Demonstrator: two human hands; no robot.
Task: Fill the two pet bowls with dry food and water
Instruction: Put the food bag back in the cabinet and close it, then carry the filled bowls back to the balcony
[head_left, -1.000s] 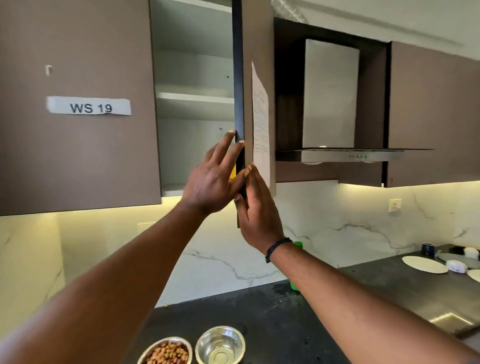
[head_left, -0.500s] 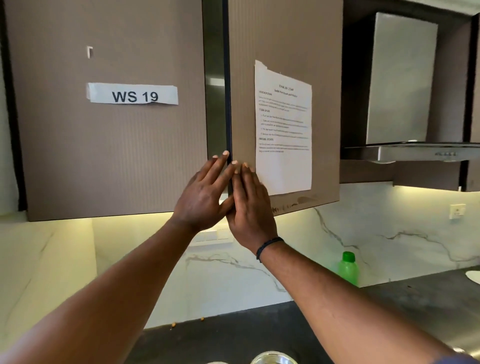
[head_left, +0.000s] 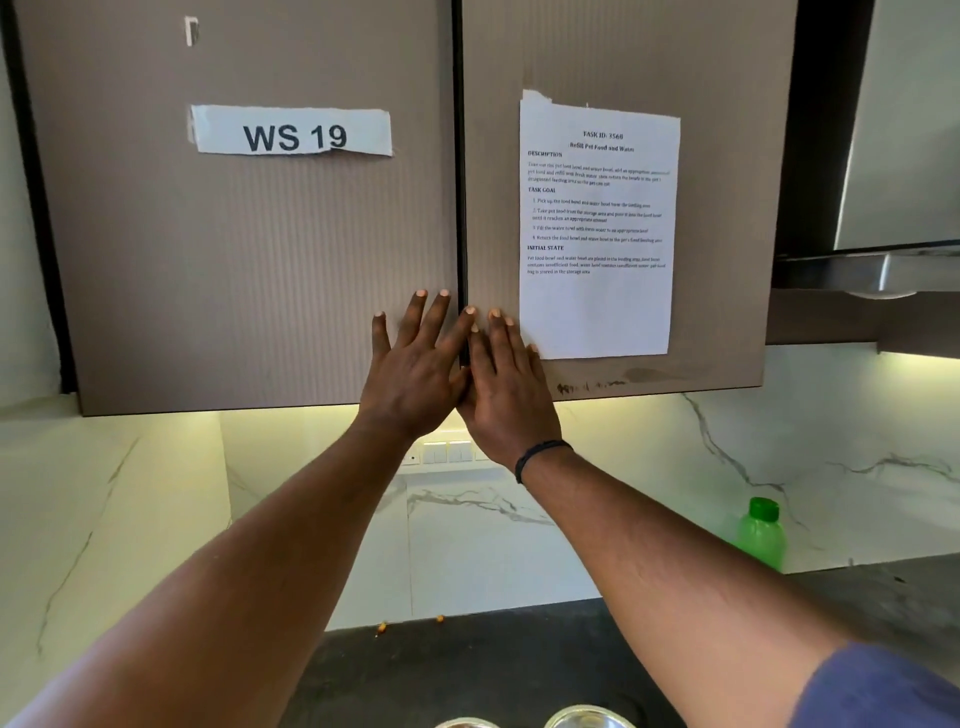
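Observation:
Both my hands lie flat against the brown wall cabinet. My left hand rests with spread fingers on the left door, and my right hand presses the lower left corner of the right door. Neither holds anything. Both doors sit flush and closed. Only the rims of the two steel bowls show at the bottom edge: the left bowl and the right bowl; their contents are hidden. A green bottle with a green cap stands on the dark counter against the wall, at the right.
A printed task sheet hangs on the right door and a "WS 19" label on the left one. The range hood sits at the right. A few kibble pieces lie by the marble backsplash. Wall switches sit below the cabinet.
The right cabinet door swung from open to fully closed under my hands. My view shifted up and left, so the bowls dropped to the frame's bottom edge.

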